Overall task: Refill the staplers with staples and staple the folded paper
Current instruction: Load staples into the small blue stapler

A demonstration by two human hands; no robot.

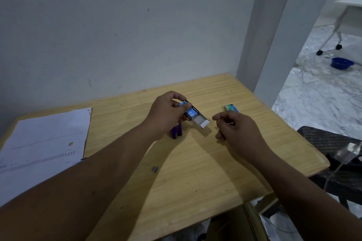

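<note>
Staple box (191,112), with its inner tray slid out rightward, is gripped in our left hand (166,112) just above the purple stapler (176,132). Our right hand (234,126), beside the box, pinches what looks like staples, probably for loading.
</note>
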